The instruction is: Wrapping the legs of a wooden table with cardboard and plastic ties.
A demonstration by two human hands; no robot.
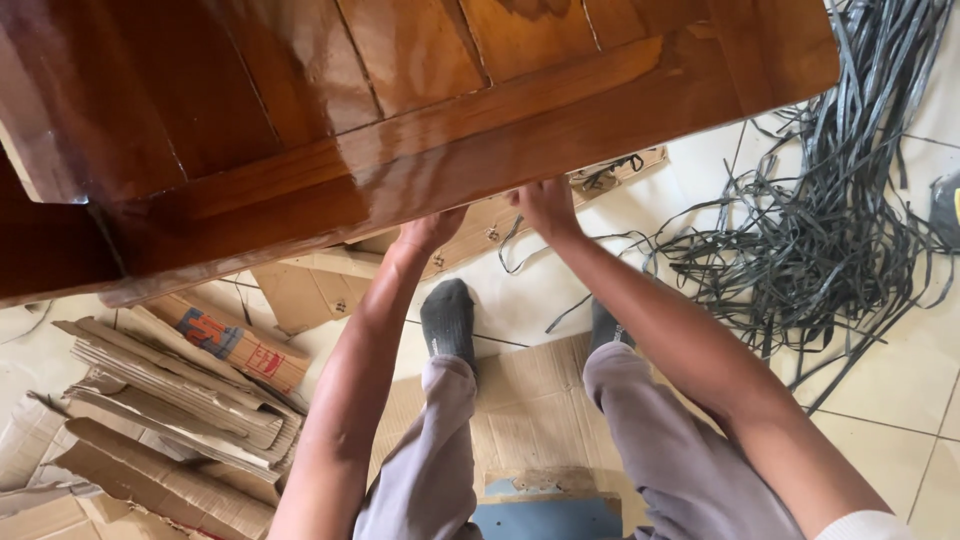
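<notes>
A large glossy brown wooden tabletop fills the upper part of the head view. Both my arms reach up under its near edge. My left hand disappears beneath the wooden edge, with only the wrist and back of the hand showing. My right hand presses against the underside of the same edge, its fingers hidden behind the wood. My legs in grey trousers and dark socks stretch out on flattened cardboard below.
Torn, folded cardboard pieces lie piled at the lower left. A tangled heap of dark grey strapping bands spreads over the white tiled floor at the right. Another cardboard sheet lies under the table.
</notes>
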